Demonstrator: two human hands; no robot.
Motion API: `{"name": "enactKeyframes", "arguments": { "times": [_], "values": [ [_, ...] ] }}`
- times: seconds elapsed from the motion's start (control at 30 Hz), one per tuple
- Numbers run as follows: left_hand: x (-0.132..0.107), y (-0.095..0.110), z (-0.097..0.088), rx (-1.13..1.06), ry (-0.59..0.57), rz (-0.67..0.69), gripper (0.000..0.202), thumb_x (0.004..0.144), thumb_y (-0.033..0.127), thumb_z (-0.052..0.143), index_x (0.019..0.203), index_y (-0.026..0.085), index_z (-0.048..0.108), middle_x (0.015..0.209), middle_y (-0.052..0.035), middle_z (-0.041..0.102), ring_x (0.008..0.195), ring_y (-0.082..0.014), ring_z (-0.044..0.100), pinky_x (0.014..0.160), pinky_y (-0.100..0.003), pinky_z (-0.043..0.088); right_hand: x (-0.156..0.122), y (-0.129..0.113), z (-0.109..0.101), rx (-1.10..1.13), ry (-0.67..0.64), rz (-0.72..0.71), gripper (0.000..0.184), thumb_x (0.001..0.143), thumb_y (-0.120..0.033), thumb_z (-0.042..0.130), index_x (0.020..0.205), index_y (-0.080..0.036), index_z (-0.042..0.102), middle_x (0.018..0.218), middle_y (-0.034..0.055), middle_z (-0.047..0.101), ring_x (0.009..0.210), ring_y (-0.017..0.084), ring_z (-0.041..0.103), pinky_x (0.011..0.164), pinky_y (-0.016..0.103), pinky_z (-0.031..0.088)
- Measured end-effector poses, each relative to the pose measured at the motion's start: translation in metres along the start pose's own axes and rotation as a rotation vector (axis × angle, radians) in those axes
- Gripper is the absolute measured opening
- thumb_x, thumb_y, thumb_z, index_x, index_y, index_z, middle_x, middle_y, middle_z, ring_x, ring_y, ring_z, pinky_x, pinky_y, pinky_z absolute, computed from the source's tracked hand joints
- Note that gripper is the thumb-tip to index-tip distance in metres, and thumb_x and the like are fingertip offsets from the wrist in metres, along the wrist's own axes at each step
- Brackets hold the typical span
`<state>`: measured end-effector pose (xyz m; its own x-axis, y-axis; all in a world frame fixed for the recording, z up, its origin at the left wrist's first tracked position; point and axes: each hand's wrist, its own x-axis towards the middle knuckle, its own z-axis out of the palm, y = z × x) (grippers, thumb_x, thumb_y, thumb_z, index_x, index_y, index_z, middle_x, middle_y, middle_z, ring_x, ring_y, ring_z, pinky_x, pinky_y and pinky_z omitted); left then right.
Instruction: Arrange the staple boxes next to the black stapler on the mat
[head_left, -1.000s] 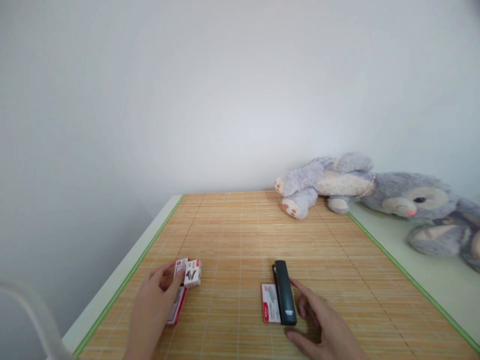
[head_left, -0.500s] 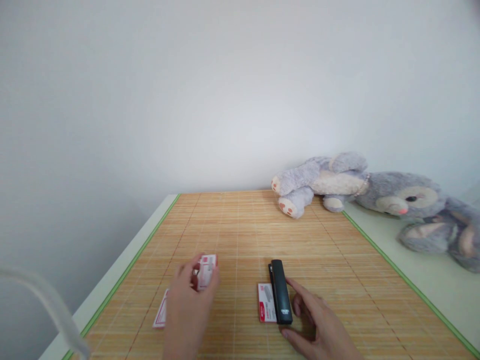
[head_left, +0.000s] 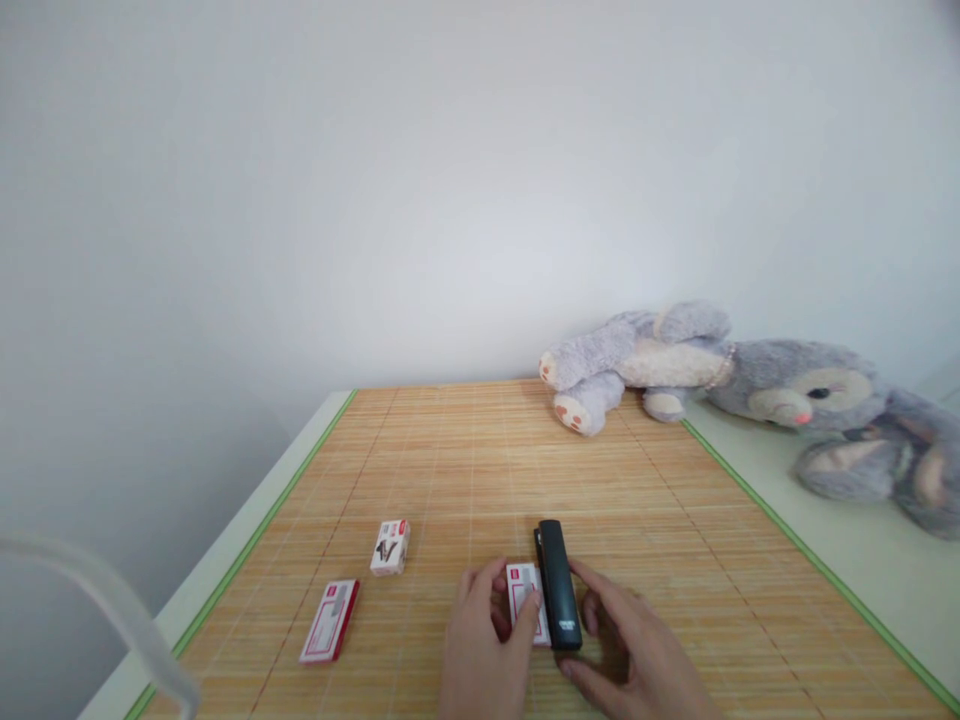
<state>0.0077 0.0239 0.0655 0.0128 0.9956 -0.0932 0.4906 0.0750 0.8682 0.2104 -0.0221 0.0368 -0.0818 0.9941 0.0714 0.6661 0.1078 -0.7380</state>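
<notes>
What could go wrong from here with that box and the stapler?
The left hand has the red-and-white box close beside the black stapler; a sideways slip might nudge it askew. The right hand is at the stapler's other side, so a small twitch there could also shift it.

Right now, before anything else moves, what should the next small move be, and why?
I'd probably ease the left hand off the flat white-and-red box: the box sits lengthwise close along the left side of the stapler, the hand's thumb lies over its face, and the right hand flanks the stapler's right side.
</notes>
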Motion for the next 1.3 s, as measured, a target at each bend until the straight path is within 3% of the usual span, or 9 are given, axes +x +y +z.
{"name": "enactKeyframes", "arguments": {
  "times": [0.23, 0.5, 0.6, 0.73, 0.9, 1.0, 1.07, 1.17, 1.3],
  "values": [
    [0.001, 0.004, 0.002, -0.01, -0.019, 0.008, 0.051, 0.09, 0.052, 0.059, 0.124, 0.017, 0.073, 0.101, -0.0081, 0.07, 0.077, -0.0213, 0.065, 0.077, -0.036, 0.053, 0.006, -0.01, -0.002, -0.047, -0.035, -0.002, 0.059, 0.083, -0.024, 0.069, 0.141, -0.021, 0.058, 0.106, 0.0075, 0.074, 0.098, 0.027, 0.069, 0.092, 0.042, 0.052],
    [-0.001, 0.007, 0.006, -0.013, -0.027, 0.01, 0.053, 0.09, 0.055, 0.061, 0.124, 0.017, 0.073, 0.101, -0.0089, 0.071, 0.078, -0.0223, 0.067, 0.079, -0.037, 0.054, 0.005, -0.015, 0.002, -0.045, 0.017, -0.007, 0.06, 0.083, -0.024, 0.069, 0.142, -0.022, 0.057, 0.109, 0.0081, 0.076, 0.099, 0.028, 0.07, 0.093, 0.044, 0.052],
    [-0.005, 0.003, 0.004, -0.031, 0.032, 0.013, 0.057, 0.092, 0.06, 0.056, 0.127, 0.017, 0.072, 0.104, -0.0089, 0.07, 0.071, -0.0197, 0.064, 0.072, -0.036, 0.054, 0.004, -0.014, 0.002, -0.036, 0.021, 0.004, 0.065, 0.083, -0.024, 0.069, 0.146, -0.021, 0.055, 0.108, 0.0076, 0.075, 0.099, 0.028, 0.07, 0.093, 0.044, 0.051],
    [-0.008, -0.027, -0.037, 0.116, 0.241, 0.072, 0.06, 0.092, 0.067, 0.054, 0.128, 0.023, 0.07, 0.109, -0.0079, 0.069, 0.07, -0.0203, 0.06, 0.071, -0.039, 0.055, 0.003, -0.013, 0.001, -0.014, 0.008, 0.011, 0.078, 0.084, -0.024, 0.07, 0.157, -0.022, 0.044, 0.108, 0.0066, 0.075, 0.1, 0.028, 0.069, 0.094, 0.044, 0.051],
    [0.0, -0.091, -0.125, 0.603, 0.573, 0.094, 0.062, 0.089, 0.068, 0.05, 0.128, 0.023, 0.069, 0.126, -0.0144, 0.068, 0.119, -0.0389, 0.062, 0.109, -0.058, 0.046, 0.003, -0.013, 0.002, -0.025, 0.005, 0.016, 0.079, 0.085, -0.025, 0.069, 0.159, -0.023, 0.042, 0.109, 0.0071, 0.074, 0.101, 0.028, 0.069, 0.095, 0.044, 0.051],
    [0.005, -0.117, -0.156, 0.637, 0.537, -0.029, 0.071, 0.087, 0.071, 0.05, 0.134, 0.02, 0.065, 0.132, -0.0162, 0.068, 0.125, -0.0417, 0.062, 0.112, -0.06, 0.045, 0.003, -0.012, 0.002, -0.028, 0.014, 0.015, 0.079, 0.084, -0.025, 0.07, 0.158, -0.023, 0.044, 0.11, 0.0077, 0.074, 0.101, 0.028, 0.069, 0.095, 0.045, 0.051],
    [0.006, -0.121, -0.164, 0.512, 0.434, -0.132, 0.073, 0.085, 0.073, 0.052, 0.134, 0.021, 0.064, 0.124, -0.0131, 0.074, 0.115, -0.0387, 0.069, 0.104, -0.056, 0.052, 0.003, -0.012, 0.002, -0.026, 0.017, 0.01, 0.078, 0.084, -0.026, 0.07, 0.158, -0.023, 0.045, 0.11, 0.0074, 0.075, 0.1, 0.028, 0.069, 0.094, 0.044, 0.052],
    [0.004, -0.107, -0.162, 0.376, 0.368, -0.266, 0.073, 0.08, 0.077, 0.058, 0.132, 0.028, 0.065, 0.104, -0.0068, 0.079, 0.095, -0.0359, 0.075, 0.087, -0.052, 0.058, 0.003, -0.011, 0.002, -0.031, 0.029, 0.0, 0.077, 0.084, -0.025, 0.07, 0.157, -0.023, 0.046, 0.108, 0.007, 0.075, 0.099, 0.028, 0.069, 0.093, 0.044, 0.052],
    [-0.006, -0.064, -0.128, 0.246, 0.426, -0.261, 0.075, 0.07, 0.077, 0.068, 0.127, 0.029, 0.064, 0.092, -0.0028, 0.077, 0.068, -0.0272, 0.071, 0.065, -0.043, 0.058, 0.002, -0.01, 0.004, -0.033, 0.042, -0.01, 0.077, 0.083, -0.026, 0.071, 0.157, -0.024, 0.047, 0.105, 0.0061, 0.075, 0.097, 0.028, 0.069, 0.091, 0.043, 0.053]
  ]
}}
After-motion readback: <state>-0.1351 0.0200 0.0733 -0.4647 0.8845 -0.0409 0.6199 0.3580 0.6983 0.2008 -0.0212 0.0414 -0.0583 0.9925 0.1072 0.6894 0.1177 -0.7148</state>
